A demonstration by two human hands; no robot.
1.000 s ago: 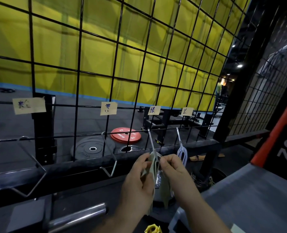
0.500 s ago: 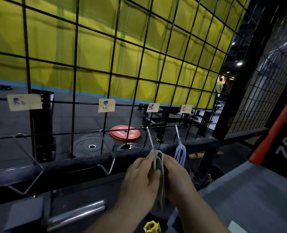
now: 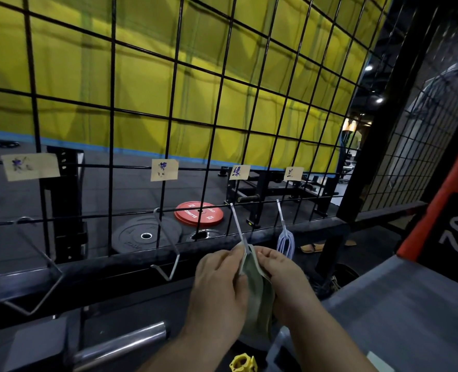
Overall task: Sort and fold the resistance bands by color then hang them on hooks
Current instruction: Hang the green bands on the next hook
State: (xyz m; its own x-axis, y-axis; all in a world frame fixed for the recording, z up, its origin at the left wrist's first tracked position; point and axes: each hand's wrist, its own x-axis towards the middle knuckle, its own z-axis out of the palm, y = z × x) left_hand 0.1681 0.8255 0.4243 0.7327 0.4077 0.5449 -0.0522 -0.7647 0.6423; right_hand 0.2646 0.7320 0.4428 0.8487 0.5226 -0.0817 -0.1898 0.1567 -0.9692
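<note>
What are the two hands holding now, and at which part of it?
One folded green band, held at its top end: the left hand pinches the left side, the right hand the right side, at the tip of a hook.

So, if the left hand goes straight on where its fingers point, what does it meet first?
Probably the metal hook, right at the fingertips of the left hand, which pinches the green band; depth is unclear.

"02" on black panel (image 3: 456,237), "绿" on label (image 3: 239,172)
</note>
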